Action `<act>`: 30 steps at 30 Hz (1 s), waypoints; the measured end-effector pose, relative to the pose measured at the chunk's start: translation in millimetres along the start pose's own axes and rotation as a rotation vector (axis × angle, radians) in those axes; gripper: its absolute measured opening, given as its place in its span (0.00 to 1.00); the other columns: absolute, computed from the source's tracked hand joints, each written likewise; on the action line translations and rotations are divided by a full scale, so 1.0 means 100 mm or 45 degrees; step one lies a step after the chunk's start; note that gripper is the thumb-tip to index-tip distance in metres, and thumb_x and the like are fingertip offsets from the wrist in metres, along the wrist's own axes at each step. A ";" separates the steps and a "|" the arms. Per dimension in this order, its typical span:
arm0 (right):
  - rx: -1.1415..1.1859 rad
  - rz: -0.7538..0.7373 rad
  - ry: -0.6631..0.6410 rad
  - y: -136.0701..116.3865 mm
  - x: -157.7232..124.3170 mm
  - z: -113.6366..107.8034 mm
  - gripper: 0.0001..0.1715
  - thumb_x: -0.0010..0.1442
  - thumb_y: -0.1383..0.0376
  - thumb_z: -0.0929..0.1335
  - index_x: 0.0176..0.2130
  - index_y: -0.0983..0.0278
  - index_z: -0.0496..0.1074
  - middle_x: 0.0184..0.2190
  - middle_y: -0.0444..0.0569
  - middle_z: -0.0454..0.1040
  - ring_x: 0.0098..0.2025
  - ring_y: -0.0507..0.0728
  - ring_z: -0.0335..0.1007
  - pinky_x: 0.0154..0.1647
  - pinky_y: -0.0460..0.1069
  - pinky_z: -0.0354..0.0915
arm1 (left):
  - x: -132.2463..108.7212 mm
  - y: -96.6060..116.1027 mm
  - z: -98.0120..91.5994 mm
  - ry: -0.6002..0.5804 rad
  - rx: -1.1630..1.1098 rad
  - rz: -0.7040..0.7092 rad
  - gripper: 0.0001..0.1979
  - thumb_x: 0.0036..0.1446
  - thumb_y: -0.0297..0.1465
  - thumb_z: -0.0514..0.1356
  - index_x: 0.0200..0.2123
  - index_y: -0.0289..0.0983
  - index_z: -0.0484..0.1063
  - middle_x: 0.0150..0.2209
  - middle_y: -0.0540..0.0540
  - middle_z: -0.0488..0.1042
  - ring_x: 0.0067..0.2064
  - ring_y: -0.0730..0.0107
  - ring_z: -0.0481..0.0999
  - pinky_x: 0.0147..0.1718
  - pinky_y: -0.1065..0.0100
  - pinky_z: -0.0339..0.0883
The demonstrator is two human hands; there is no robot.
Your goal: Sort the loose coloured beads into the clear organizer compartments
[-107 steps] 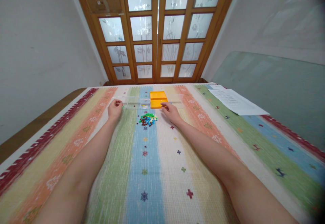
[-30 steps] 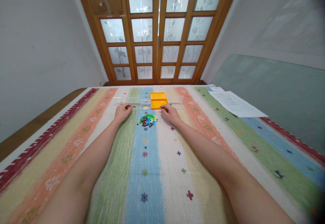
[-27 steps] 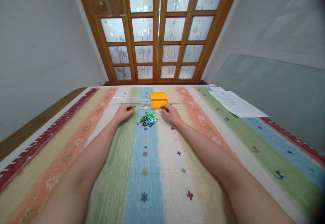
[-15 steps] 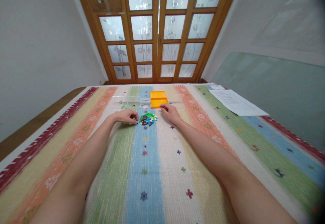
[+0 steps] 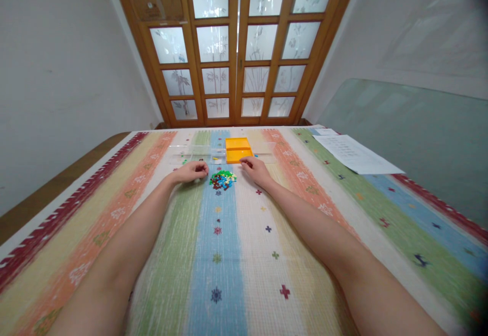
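Note:
A small heap of tiny coloured pieces lies on the blue stripe of the striped cloth. My left hand rests just left of the heap, its fingers curled together in a pinch beside the pieces. My right hand sits to the heap's right, fingers bent and pinched near the front edge of the orange tray. What either pinch holds is too small to make out. A clear divided box stretches left of the tray with a few pieces in it.
The striped cloth covers the whole table. A printed paper sheet lies at the far right. A large glass pane leans against the right wall. Wooden glazed doors stand behind the table.
My left hand came back from the clear box toward me and rightward, to the left edge of the heap. My right hand stayed near the tray's front edge.

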State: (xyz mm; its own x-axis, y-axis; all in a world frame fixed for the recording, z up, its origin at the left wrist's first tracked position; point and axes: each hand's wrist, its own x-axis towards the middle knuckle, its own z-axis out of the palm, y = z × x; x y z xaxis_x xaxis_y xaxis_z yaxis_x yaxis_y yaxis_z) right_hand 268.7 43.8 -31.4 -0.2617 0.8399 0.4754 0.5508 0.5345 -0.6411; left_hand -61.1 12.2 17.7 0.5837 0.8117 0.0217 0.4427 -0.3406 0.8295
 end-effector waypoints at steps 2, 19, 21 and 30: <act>0.009 -0.004 0.001 0.01 0.00 0.00 0.11 0.66 0.68 0.67 0.46 0.62 0.79 0.44 0.51 0.82 0.44 0.58 0.76 0.50 0.53 0.68 | 0.01 -0.06 0.01 0.136 -0.123 -0.036 0.12 0.54 0.38 0.64 0.36 0.36 0.73 0.30 0.49 0.74 0.32 0.71 0.72 0.33 0.71 0.65; -0.003 -0.013 -0.001 0.01 0.00 0.01 0.12 0.65 0.68 0.68 0.46 0.62 0.80 0.44 0.51 0.82 0.43 0.58 0.76 0.50 0.53 0.68 | 0.22 -0.41 0.03 1.127 -0.783 -0.300 0.13 0.46 0.30 0.67 0.37 0.36 0.72 0.34 0.45 0.80 0.32 0.73 0.79 0.32 0.72 0.72; -0.003 -0.007 -0.004 0.00 0.00 0.00 0.12 0.66 0.68 0.68 0.46 0.62 0.80 0.43 0.51 0.82 0.43 0.58 0.76 0.50 0.53 0.68 | 0.23 -0.41 0.03 1.152 -0.853 -0.308 0.15 0.46 0.29 0.69 0.38 0.35 0.73 0.36 0.44 0.81 0.34 0.72 0.80 0.34 0.72 0.74; -0.060 -0.034 -0.019 0.00 -0.01 -0.01 0.10 0.67 0.68 0.67 0.45 0.62 0.79 0.42 0.50 0.82 0.42 0.58 0.76 0.47 0.51 0.67 | 0.20 -0.46 0.02 1.125 -0.693 -0.293 0.13 0.50 0.32 0.67 0.40 0.36 0.76 0.38 0.44 0.81 0.32 0.72 0.78 0.33 0.70 0.73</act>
State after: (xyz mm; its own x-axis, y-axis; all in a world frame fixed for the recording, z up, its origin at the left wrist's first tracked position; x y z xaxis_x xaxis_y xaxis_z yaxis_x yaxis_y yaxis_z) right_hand 269.9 43.3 -31.3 -0.2887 0.8268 0.4827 0.5801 0.5522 -0.5988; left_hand -68.2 43.3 -21.1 -0.2738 0.9605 0.0488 -0.0120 -0.0541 0.9985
